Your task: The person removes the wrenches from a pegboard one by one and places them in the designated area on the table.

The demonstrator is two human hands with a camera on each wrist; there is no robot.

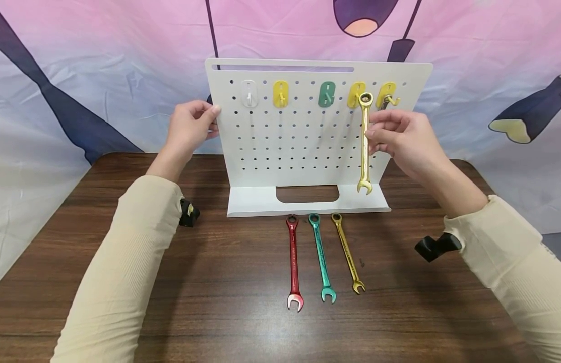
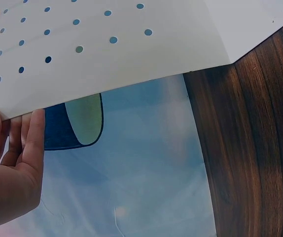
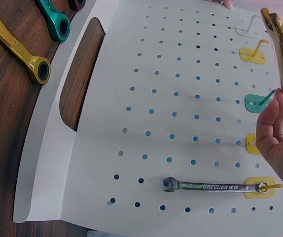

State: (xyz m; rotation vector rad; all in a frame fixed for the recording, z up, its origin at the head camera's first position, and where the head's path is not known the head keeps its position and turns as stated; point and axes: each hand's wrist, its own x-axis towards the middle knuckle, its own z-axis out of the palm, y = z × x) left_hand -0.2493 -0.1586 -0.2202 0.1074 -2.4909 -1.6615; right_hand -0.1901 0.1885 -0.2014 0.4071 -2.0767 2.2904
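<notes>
A white pegboard [image 1: 280, 151] stands upright on the table, with several coloured hooks along its top. My left hand [image 1: 192, 126] grips the board's left edge, thumb in front and fingers behind, as the left wrist view also shows. Between thumb and fingers, my right hand [image 1: 404, 136] pinches a gold combination wrench [image 1: 364, 146] by its shaft. That wrench is upright in front of the board, its ring end near the second yellow hook [image 1: 354, 95] from the right. In the right wrist view, a silver wrench [image 3: 215, 187] hangs from the rightmost yellow hook [image 3: 260, 194].
On the table before the board lie a red wrench [image 1: 294, 262], a green wrench [image 1: 322, 259] and a yellow wrench [image 1: 348, 254]. A clear hook [image 1: 249, 94], a yellow hook [image 1: 281, 94] and a green hook [image 1: 326, 94] are on the board. Behind hangs a patterned cloth [image 1: 126, 60].
</notes>
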